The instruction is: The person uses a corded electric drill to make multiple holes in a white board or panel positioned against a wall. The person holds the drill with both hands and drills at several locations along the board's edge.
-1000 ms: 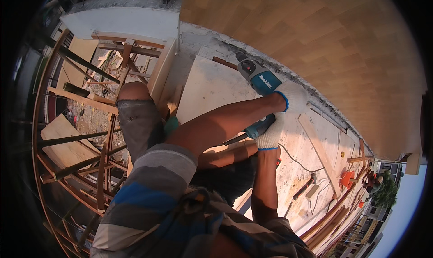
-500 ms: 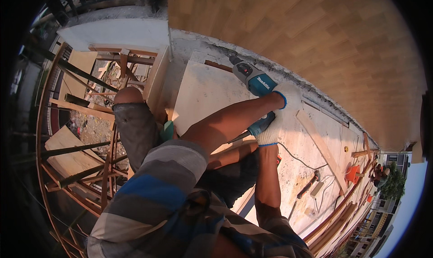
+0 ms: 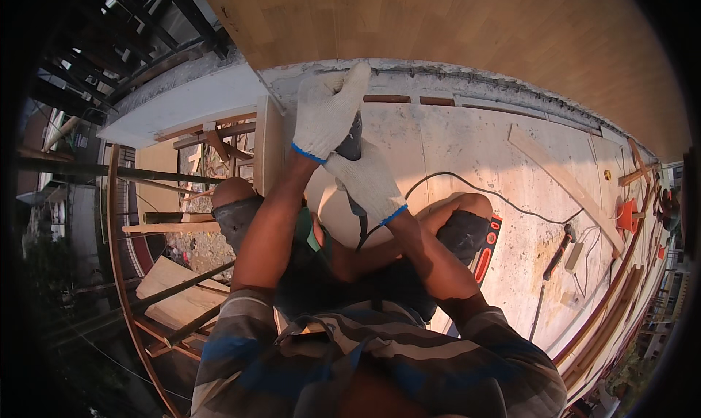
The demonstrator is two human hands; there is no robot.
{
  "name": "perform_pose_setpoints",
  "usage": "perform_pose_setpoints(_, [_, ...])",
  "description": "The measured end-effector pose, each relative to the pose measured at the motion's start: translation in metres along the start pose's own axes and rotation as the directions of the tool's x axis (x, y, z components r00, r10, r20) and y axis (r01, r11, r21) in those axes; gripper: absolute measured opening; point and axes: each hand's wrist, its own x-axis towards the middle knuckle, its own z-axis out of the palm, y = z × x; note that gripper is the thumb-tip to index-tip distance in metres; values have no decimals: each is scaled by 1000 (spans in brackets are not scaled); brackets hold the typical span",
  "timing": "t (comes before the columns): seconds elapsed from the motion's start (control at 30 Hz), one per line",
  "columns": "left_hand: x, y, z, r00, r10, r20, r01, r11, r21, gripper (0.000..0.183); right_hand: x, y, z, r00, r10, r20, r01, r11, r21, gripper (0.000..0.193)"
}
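Both my hands wear white knit gloves with blue cuffs and are closed on a power drill (image 3: 352,139), mostly hidden behind them. My left hand (image 3: 328,115) wraps its front part near the wall's foot. Below and to the right, my right hand (image 3: 369,181) grips the handle, whose dark lower end shows under the glove. From there a black cord (image 3: 456,175) loops away to the right over the pale, stained board (image 3: 467,144). The drill's tip cannot be seen.
A wood-patterned surface (image 3: 453,24) spans the top, bordered by rough concrete. On the left, wooden framing (image 3: 117,272) surrounds a drop with rubble. A red spirit level (image 3: 484,257) lies by my right knee. Farther right are a plank (image 3: 562,181), an orange-and-black tool (image 3: 560,254) and a red bucket (image 3: 626,216).
My hands and the drill have moved left along the board's far edge. The drill's teal body, visible before, is now covered by my gloves. The view has turned too.
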Motion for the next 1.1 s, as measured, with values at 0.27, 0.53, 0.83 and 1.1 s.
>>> perform_pose_setpoints(0.27, [-3, -73, -136, 987, 126, -102, -150, 947, -283, 56, 24, 20, 133, 996, -68, -57, 56, 979, -195, 57])
perform_pose_setpoints(0.53, [-15, -111, -179, 966, -103, -239, 18, 943, -333, 40, 40, 56, 194, 996, -27, -80, 8, 972, -236, 60])
perform_pose_setpoints(0.83, [-9, -169, -223, 827, -427, -366, 281, 878, -388, 47, 55, 55, 207, 999, 33, -21, -39, 937, -348, 69])
perform_pose_setpoints(1.1, [-7, -91, -165, 896, -373, -241, 308, 913, -267, 52, 48, 49, 176, 998, -14, -63, -3, 964, -264, 59])
